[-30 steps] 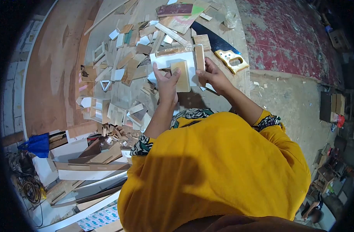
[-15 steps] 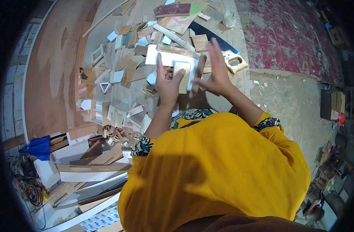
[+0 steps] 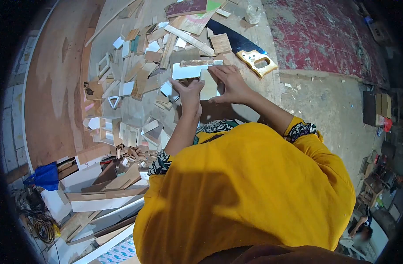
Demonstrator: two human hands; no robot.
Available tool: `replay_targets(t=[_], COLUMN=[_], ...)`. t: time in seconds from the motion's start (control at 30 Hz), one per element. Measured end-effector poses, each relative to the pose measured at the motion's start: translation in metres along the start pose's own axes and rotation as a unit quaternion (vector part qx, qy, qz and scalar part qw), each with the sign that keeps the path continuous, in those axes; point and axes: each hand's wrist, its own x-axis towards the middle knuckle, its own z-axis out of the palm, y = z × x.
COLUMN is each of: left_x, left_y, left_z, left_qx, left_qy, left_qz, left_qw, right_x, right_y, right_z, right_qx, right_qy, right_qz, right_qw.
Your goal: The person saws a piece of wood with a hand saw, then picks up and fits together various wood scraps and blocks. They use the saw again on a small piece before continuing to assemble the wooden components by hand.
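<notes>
A white board (image 3: 190,72) with a rough brown strip (image 3: 201,63) along its far edge lies in front of my body. Against it sits a pale rectangular wood piece (image 3: 209,84). My left hand (image 3: 189,96) grips these from the left, its thumb by the pale piece and its other fingers partly hidden. From the right, my right hand (image 3: 233,84) closes over the board's side, fingers at the far end and thumb at the near end. Whatever lies under its palm is hidden.
Wood offcuts (image 3: 144,77) litter the worktable to the left and beyond. A handsaw (image 3: 256,63) with a yellowish handle lies right of my hands, near the table edge. Long boards (image 3: 109,193) are stacked lower left. A person (image 3: 364,226) is at the lower right.
My right hand, spread and apart from the board before, has come down onto its right side, covering the brown wood strip seen there. The board sits flatter, and my left hand still holds it.
</notes>
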Motion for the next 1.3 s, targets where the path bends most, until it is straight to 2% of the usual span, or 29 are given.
replay_targets(t=[0.1,0.17,0.27,0.4,0.47,0.6,0.67,0.7,0.77,1.0,1.07,1.3], left_x=[-0.006,-0.018,-0.028,-0.027,-0.03,-0.034,-0.036,-0.036,-0.037,-0.049,-0.05,-0.048], left_y=[0.005,0.027,0.046,0.045,0.045,0.047,0.049,0.048,0.048,0.061,0.061,0.056], left_z=[0.0,0.01,0.017,0.015,0.019,0.02,0.022,0.021,0.018,0.026,0.027,0.024], left_qx=[-0.029,0.02,0.072,0.085,0.066,0.085,0.105,0.105,0.022,0.054,0.075,0.093], left_qy=[-0.003,-0.035,-0.028,-0.024,-0.02,-0.019,-0.04,-0.039,-0.088,-0.102,-0.125,-0.13], left_qz=[0.044,0.053,0.057,0.077,0.115,0.114,0.148,0.148,0.134,0.131,0.163,0.183], left_qw=[0.999,0.998,0.995,0.993,0.991,0.99,0.983,0.983,0.987,0.985,0.976,0.97], right_x=[0.005,0.007,0.009,0.011,0.011,0.012,0.011,0.01,0.01,0.009,0.009,0.009], right_y=[-0.004,-0.005,0.0,0.001,0.002,0.001,0.0,0.0,-0.001,-0.004,-0.005,-0.007], right_z=[-0.012,-0.015,-0.019,-0.025,-0.026,-0.03,-0.032,-0.033,-0.033,-0.034,-0.034,-0.033], right_qx=[0.0,-0.011,-0.002,-0.016,-0.012,0.02,0.032,0.035,0.039,0.041,0.043,0.05], right_qy=[-0.016,-0.027,-0.004,0.019,0.02,0.046,0.048,0.05,0.053,0.061,0.059,0.071], right_qz=[-0.013,-0.018,-0.05,-0.056,-0.057,-0.059,-0.059,-0.06,-0.062,-0.06,-0.056,-0.054], right_qw=[1.0,0.999,0.999,0.998,0.998,0.997,0.997,0.996,0.996,0.996,0.996,0.995])
